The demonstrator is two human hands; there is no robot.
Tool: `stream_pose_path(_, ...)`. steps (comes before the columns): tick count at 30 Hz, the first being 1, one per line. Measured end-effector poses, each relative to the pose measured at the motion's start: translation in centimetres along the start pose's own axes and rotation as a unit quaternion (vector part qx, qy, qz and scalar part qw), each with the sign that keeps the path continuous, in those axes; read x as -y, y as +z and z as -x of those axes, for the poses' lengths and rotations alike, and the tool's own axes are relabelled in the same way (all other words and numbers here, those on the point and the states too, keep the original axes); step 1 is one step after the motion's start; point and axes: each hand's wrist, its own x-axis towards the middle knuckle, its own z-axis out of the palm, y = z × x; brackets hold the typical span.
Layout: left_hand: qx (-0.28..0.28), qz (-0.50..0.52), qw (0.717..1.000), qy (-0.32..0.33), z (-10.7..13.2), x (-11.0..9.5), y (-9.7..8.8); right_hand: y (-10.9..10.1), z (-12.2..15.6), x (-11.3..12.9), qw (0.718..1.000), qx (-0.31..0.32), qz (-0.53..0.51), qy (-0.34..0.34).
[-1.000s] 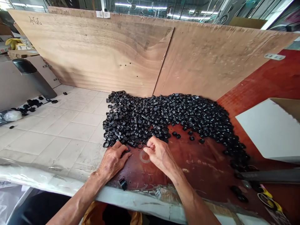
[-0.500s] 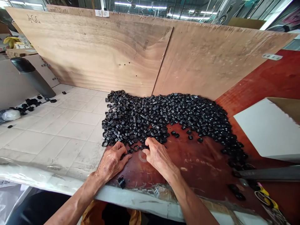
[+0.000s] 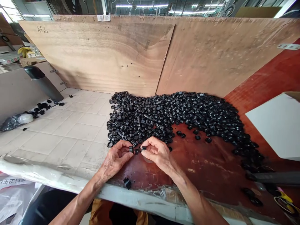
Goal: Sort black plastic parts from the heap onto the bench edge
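Note:
My left hand pinches a small black plastic cap between thumb and fingertips. Facing it, my right hand grips another black cap in the same way. The two caps are apart, with a loose black piece between them. Just beyond my fingers spreads a large pile of similar black caps on the red-brown board. Nearer to me, close to the table edge, lies a separate black part.
Tall plywood panels wall off the back. On the left tiles stand a dark flask and a plastic bag beside scattered black pieces. At right are a white box, a grey metal bar and yellow-handled scissors.
Both hands have closed on caps at the pile's near edge and lifted them slightly, holding them facing each other. The camera view has shifted a little, moving the scene to the right.

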Motion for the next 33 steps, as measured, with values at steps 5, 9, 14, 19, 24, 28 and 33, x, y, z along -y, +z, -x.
stream_pose_path(5, 0.028, 0.089, 0.995, -0.022, 0.2, -1.0, -0.3, 0.3, -0.1, 0.5, 0.992, -0.005, -0.122, 0.019)
stream_pose_path(9, 0.032, 0.120, 0.992, -0.017, 0.1, -0.8, -0.5, 1.0, -0.2, 0.8, 0.977, -0.011, -0.212, 0.028)
stream_pose_path(14, 0.015, 0.102, 0.995, -0.005, 0.1, -0.8, -0.2, 2.0, 0.1, 1.6, 0.992, -0.048, -0.102, -0.048)
stream_pose_path(19, 0.020, 0.091, 0.996, 0.011, 0.2, -1.1, 0.2, 2.3, 0.8, 2.7, 0.995, -0.059, 0.000, -0.086)
stream_pose_path(24, 0.006, 0.077, 0.997, 0.022, 0.1, -1.3, 0.4, 2.2, 0.8, 2.6, 0.993, -0.056, 0.038, -0.099)
stream_pose_path(28, 0.003, 0.060, 0.998, 0.029, 0.2, -1.3, 0.5, 2.1, 0.6, 2.5, 0.992, -0.059, 0.066, -0.095)
stream_pose_path(33, -0.006, 0.004, 0.998, 0.066, 0.3, -0.6, 0.3, 2.2, 0.6, 2.4, 0.991, -0.052, 0.096, -0.079)
